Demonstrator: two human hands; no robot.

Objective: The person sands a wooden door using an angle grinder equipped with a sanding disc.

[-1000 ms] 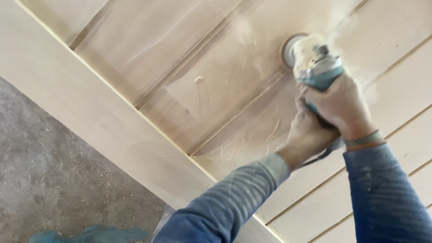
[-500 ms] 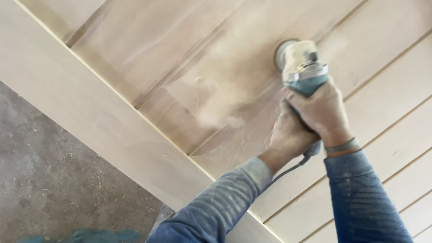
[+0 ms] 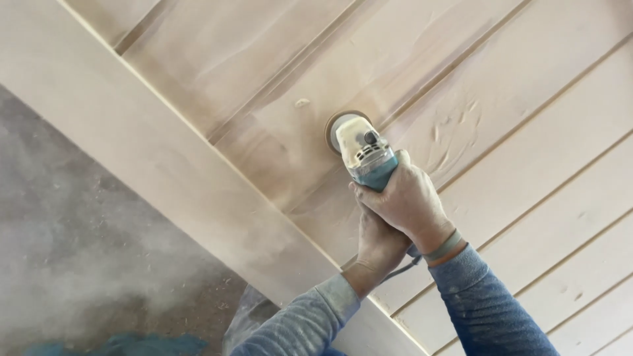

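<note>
Dusty concrete floor (image 3: pixel 79 217) lower left, haze of sawdust hanging over it. Pale wooden panelled door (image 3: pixel 198 178) lies flat, grooved boards running diagonally. Teal angle grinder (image 3: pixel 366 158) sits near a raised panel's edge, its sanding disc (image 3: pixel 337 125) flat on the wood. Right hand (image 3: pixel 409 204) clenched over the body from above, pressing down; left hand (image 3: pixel 379 240) wrapped around the rear grip beneath it, steadying. Cord (image 3: pixel 402 265) trails by the wrists. Blue plastic sheet (image 3: pixel 132 344) on the floor. Nothing blocks the disc.
</note>
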